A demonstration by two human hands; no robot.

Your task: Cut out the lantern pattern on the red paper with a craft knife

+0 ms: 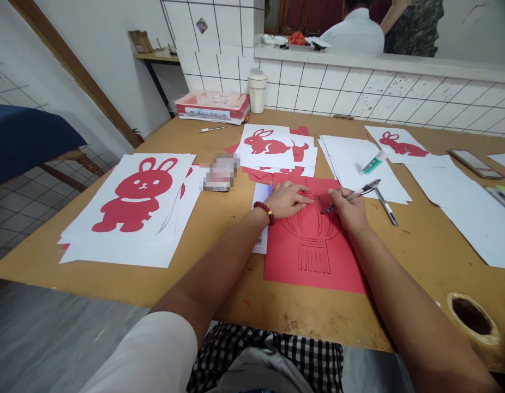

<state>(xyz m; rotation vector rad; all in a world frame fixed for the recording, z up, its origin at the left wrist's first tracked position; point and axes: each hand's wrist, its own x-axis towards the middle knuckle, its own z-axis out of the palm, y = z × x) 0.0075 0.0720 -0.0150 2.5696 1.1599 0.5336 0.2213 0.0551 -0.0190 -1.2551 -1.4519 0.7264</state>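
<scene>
A sheet of red paper (346,270) lies in front of me with a lantern outline (313,259) drawn on it in dark lines, its tassel toward me. My left hand (286,200), with a beaded bracelet (264,212) at the wrist, rests on the upper left of the sheet, fingers stretched out. In my right hand (351,212) is a pen (366,189), pinched near its tip, which is at the lantern's right side. Under the sheet's left edge a pale booklet (259,245) sticks out. My left hand hides part of the lantern's upper left.
White sheets with red rabbit cutouts lie left (133,191), ahead (269,143) and far right (403,144). A glue stick (374,162) rests on white paper, another pen (386,207) nearby. A phone (475,164) lies right; the table has a round hole (472,316). Two people are beyond the ledge.
</scene>
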